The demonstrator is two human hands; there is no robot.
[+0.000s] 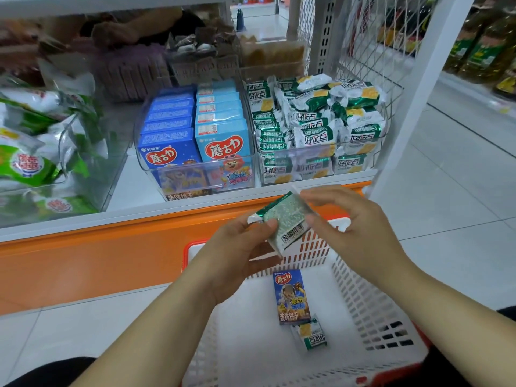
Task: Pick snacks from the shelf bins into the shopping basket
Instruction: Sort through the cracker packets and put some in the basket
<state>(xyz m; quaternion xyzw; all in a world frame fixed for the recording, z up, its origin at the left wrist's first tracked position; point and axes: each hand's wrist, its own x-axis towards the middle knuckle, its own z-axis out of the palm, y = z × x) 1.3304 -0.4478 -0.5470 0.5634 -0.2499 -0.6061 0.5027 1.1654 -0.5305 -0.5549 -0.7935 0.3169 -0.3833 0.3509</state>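
A white shopping basket [371,311] with an orange rim is placed nearest. On its floor a dark blue box [291,297] is laid flat, with a green and white packet [311,333] touching its near end. Above the basket's far wall a second packet [284,222] is held, barcode side up: its left end is pinched by the left hand [237,255], its right end by the right hand [351,222]. Beyond, clear bins are set side by side on the shelf [139,210]. The left bin [111,163] is filled with green and white bags [30,152], the middle bin [201,174] with dark blue boxes [167,129] and light blue boxes [220,118], the right bin [307,163] with loose packets [321,113] of the same kind.
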